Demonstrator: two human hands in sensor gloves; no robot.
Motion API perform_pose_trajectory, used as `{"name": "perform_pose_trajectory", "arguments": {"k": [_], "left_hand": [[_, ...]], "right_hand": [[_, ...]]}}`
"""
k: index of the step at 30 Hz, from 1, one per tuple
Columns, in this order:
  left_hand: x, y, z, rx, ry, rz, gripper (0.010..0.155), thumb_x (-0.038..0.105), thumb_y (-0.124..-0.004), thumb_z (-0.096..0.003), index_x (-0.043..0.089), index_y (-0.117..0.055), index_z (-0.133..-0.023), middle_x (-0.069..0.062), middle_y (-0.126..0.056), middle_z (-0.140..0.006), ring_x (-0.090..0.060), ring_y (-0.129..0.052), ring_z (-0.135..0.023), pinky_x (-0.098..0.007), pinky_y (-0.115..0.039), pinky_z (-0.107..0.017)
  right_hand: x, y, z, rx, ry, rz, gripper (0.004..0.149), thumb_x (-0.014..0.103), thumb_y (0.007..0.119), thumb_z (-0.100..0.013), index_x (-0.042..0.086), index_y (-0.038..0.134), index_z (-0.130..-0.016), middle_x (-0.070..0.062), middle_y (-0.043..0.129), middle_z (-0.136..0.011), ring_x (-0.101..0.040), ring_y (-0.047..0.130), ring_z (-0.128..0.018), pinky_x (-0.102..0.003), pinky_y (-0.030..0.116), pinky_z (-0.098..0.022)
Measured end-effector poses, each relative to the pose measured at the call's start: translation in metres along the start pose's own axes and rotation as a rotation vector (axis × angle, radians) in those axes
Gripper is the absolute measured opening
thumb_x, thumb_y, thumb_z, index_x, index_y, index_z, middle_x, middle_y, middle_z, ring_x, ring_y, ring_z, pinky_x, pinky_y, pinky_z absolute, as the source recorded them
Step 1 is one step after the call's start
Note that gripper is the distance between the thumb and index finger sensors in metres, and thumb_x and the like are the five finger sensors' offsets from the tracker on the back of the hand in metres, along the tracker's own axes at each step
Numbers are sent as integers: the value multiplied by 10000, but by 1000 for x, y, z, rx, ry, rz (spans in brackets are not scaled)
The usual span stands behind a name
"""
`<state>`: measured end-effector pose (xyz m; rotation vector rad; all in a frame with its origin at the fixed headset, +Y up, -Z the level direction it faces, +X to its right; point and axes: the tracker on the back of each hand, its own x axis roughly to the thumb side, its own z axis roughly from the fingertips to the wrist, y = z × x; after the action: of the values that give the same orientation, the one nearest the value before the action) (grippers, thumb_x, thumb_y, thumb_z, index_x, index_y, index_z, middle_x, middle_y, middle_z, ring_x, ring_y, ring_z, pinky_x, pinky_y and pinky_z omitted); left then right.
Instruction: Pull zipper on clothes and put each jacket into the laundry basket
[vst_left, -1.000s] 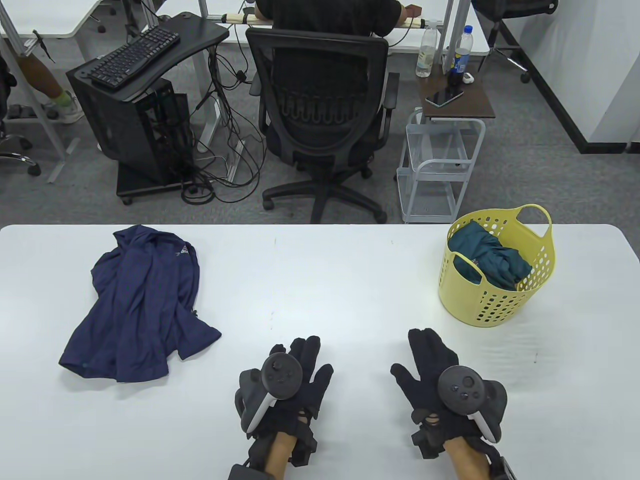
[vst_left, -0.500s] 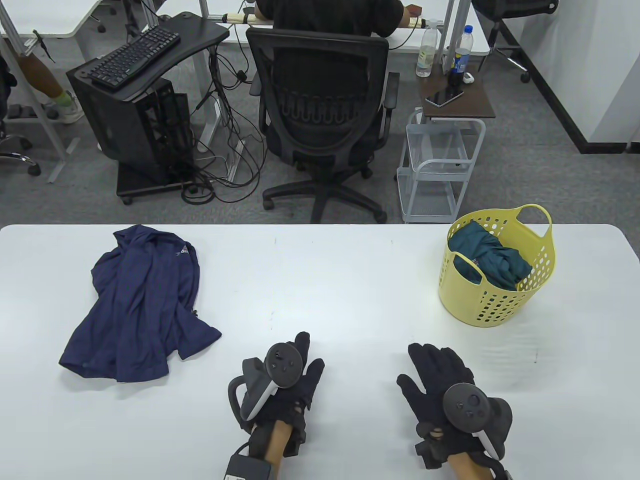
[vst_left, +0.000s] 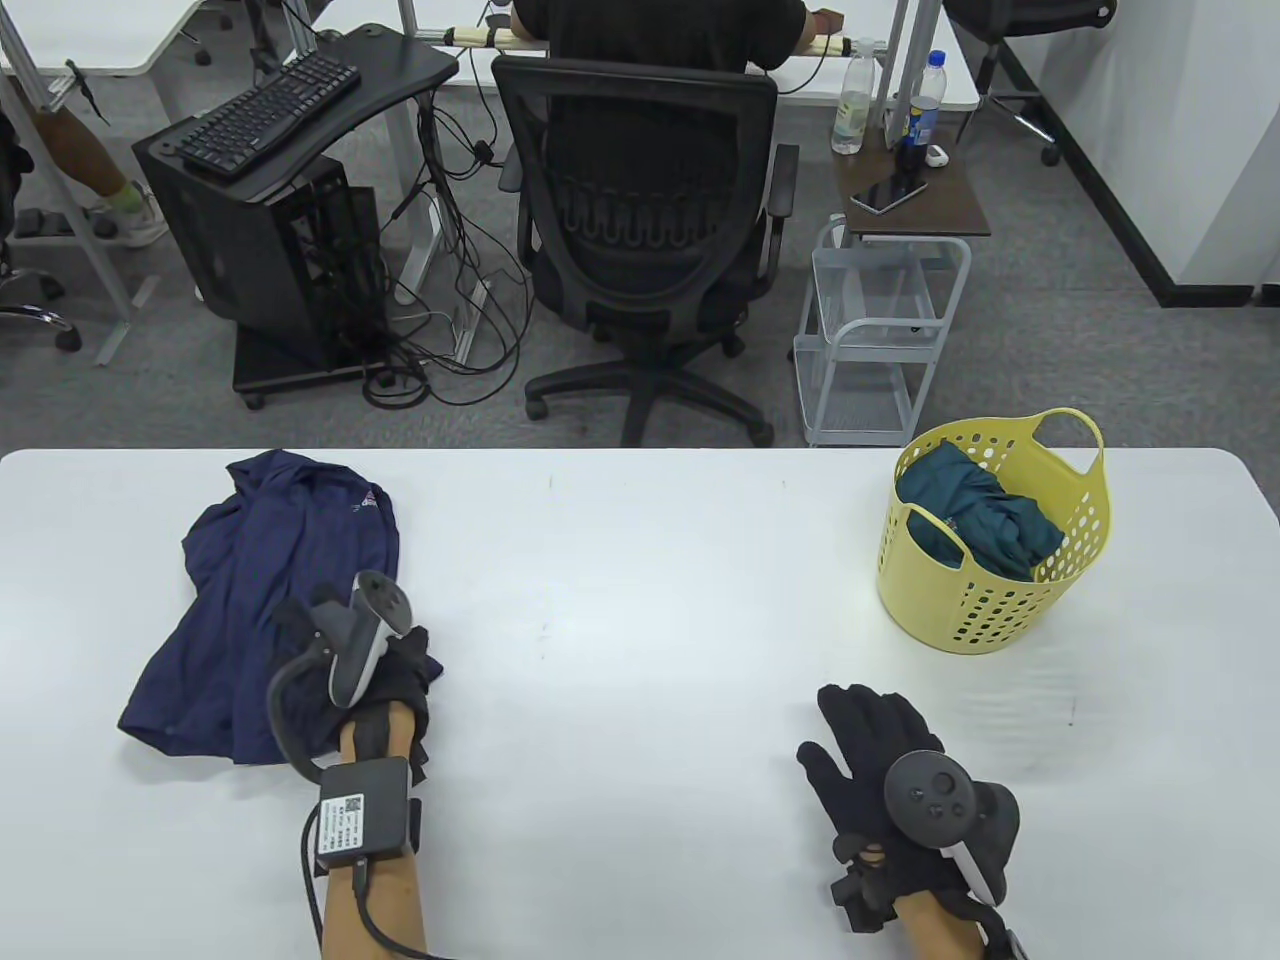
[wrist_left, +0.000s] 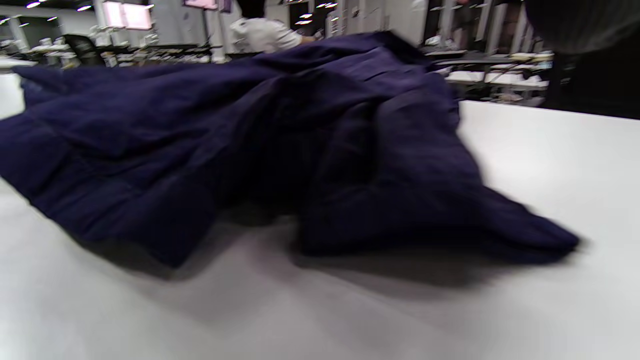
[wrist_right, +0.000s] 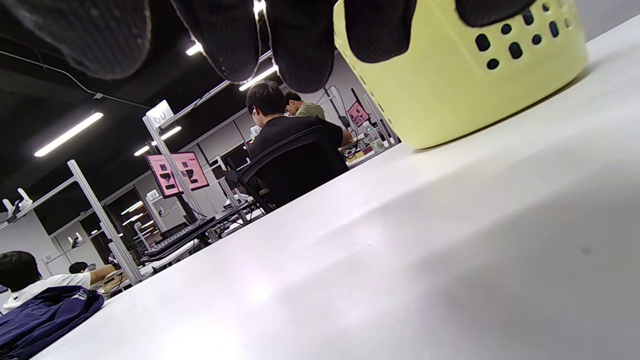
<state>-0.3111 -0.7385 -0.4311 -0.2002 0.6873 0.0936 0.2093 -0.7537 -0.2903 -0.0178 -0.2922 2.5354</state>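
Observation:
A navy blue jacket (vst_left: 270, 590) lies crumpled on the left of the white table (vst_left: 650, 600); in the left wrist view the jacket (wrist_left: 280, 140) fills the frame, lying undisturbed. My left hand (vst_left: 340, 640) hovers over its lower right part with fingers spread, holding nothing that I can see. A yellow laundry basket (vst_left: 1085, 540) stands at the right with a teal jacket (vst_left: 975, 510) bundled inside. My right hand (vst_left: 860, 725) rests flat on the table near the front edge, fingers straight. In the right wrist view the basket (wrist_right: 450, 85) stands just past those fingertips (wrist_right: 305, 45).
Beyond the table's far edge a person sits in a black office chair (vst_left: 640, 220). A wire trolley (vst_left: 870, 330) stands behind the basket. A desk with a keyboard (vst_left: 260, 110) is at the far left.
My left hand has swung from the table's front middle out to the left and forward onto the navy jacket. The right hand has barely moved.

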Motion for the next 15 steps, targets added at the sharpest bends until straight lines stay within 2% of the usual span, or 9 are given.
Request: {"name": "perform_pose_trajectory", "arguments": {"k": [4,7,9,10,11,13,15], "left_hand": [[-34,-10,-38,-61,92,76,987,777,-690,-313,499,-43,-1004,46,-61,-1186,-251,-74,-1093,-579,-300,-775],[-56,-22,-60,-190,137,128,1042,785,-710,-294,484,18,-976,26,-2,-1162,-255,-27,-1074,-569,-260,-775],[-66,-32,-69,-253,147,128,1078,779,-744,-287,465,30,-969,6,-55,-1174,-266,-208,-1118,-559,-333,-779],[-69,-36,-71,-260,162,121,1074,762,-763,-288,455,-1,-979,11,-161,-1198,-250,-306,-1120,-554,-364,-773],[-70,-33,-70,-233,169,98,1068,766,-762,-277,458,-32,-993,39,-193,-1210,-223,-297,-1112,-546,-372,-776],[-67,-23,-71,-159,139,37,1035,710,-818,-291,386,-207,-1060,28,-388,-1180,-251,-493,-1026,-544,-545,-713],[-66,-17,-70,-165,138,-48,956,668,-842,-295,358,-377,-1070,18,-544,-1121,-237,-671,-921,-504,-652,-659]], "right_hand": [[2,-1,-1,-5,-4,12,644,595,736,-507,320,609,-1075,-34,633,-1157,-457,537,-1053,-745,453,-670],[3,-2,-2,-9,-10,16,626,563,741,-515,315,607,-1074,-30,631,-1157,-455,543,-1052,-744,452,-673],[3,-3,-3,-15,-21,21,629,565,741,-513,312,609,-1073,-31,638,-1153,-455,549,-1050,-743,456,-672],[3,-3,-3,-13,-25,22,628,564,742,-513,312,609,-1073,-31,638,-1153,-452,551,-1050,-744,456,-671],[3,-3,-3,-14,-28,23,629,565,741,-513,310,609,-1073,-29,639,-1152,-453,552,-1049,-743,458,-671],[3,-2,-3,-11,-30,23,628,564,741,-512,309,612,-1071,-31,642,-1150,-454,558,-1046,-743,459,-670],[2,0,-2,-7,-34,32,626,563,742,-511,307,616,-1069,-33,650,-1145,-453,570,-1041,-743,468,-665]]}}
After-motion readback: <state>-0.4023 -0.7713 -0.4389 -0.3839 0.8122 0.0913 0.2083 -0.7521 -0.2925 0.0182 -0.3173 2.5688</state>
